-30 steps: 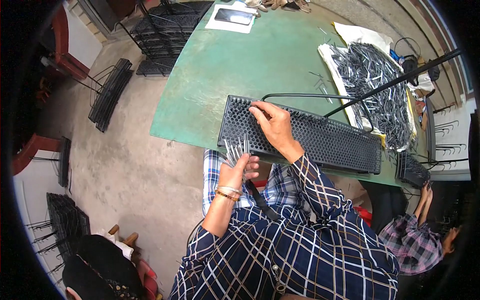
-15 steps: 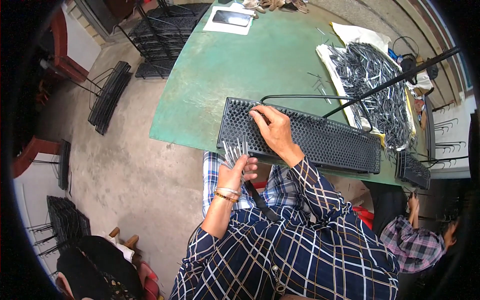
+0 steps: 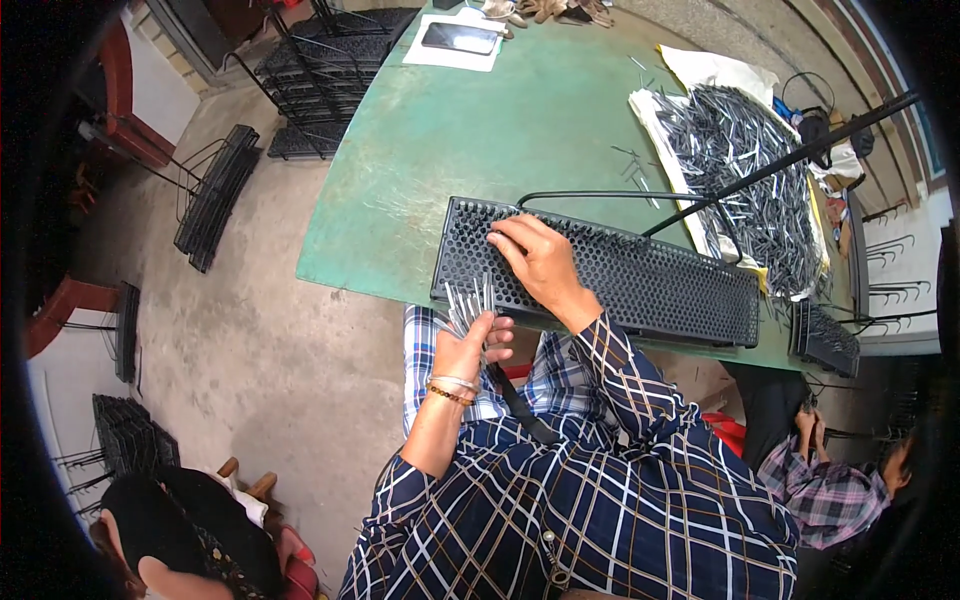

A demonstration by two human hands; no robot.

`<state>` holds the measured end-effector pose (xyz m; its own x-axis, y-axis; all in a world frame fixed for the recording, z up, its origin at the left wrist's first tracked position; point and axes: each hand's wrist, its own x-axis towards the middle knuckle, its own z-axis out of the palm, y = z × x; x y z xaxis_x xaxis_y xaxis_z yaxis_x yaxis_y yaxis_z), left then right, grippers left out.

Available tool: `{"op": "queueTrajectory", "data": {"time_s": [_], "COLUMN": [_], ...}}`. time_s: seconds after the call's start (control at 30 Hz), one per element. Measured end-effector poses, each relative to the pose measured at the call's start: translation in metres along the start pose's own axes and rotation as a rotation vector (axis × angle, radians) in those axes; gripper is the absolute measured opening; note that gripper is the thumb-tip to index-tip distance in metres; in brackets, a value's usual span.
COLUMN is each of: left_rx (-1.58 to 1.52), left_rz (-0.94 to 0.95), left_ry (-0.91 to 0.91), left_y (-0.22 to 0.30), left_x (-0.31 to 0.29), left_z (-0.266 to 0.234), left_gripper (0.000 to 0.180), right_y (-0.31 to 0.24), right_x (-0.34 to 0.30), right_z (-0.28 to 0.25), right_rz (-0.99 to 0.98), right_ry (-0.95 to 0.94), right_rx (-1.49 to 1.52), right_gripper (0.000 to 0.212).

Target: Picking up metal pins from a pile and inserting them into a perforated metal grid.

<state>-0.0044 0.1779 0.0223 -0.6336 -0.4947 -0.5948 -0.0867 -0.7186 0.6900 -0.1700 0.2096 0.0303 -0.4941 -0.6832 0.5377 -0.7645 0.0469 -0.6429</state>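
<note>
My left hand (image 3: 464, 352) is closed around a bundle of thin silvery metal pins (image 3: 468, 303), which fan upward just off the near left corner of a long black rack (image 3: 655, 292). The rack lies on its side along the table's near edge, its face covered in rows of small round holes. Over its left part, my right hand (image 3: 548, 262) has thumb and fingertips pinched together at the holes. Whatever sits between those fingertips is hidden. Dark pin ends stand up along the rack's far left edge.
A big heap of loose pins (image 3: 750, 150) lies on white sacking on the green table (image 3: 420, 160). A black rod (image 3: 790, 163) slants over it. A phone (image 3: 462, 37) rests at the far edge. Other people (image 3: 825, 490) work right and lower left. Black racks (image 3: 215, 200) stand on the floor.
My right hand has shifted slightly left and nearer over the rack. The left hand keeps its bundle in place. The person at right has brought their hands together; the one at lower left has moved.
</note>
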Motion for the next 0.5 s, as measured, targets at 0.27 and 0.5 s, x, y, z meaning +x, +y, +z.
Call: {"op": "queueTrajectory", "data": {"time_s": [0.27, 0.5], "left_rx": [-0.007, -0.005], "left_rz": [-0.002, 0.019], "left_ry": [0.0, -0.004], "left_y": [-0.0012, -0.002], "left_x": [0.0004, 0.0011], "left_z": [-0.0013, -0.0006], "left_gripper": [0.024, 0.024], "right_y": [-0.0085, -0.009], "right_x": [-0.0009, -0.0001], "right_z": [0.0022, -0.0015], "right_rz": [-0.075, -0.073], "right_ry": [-0.061, -0.062], "right_rx": [-0.211, -0.308], "right_gripper": [0.017, 0.017]}}
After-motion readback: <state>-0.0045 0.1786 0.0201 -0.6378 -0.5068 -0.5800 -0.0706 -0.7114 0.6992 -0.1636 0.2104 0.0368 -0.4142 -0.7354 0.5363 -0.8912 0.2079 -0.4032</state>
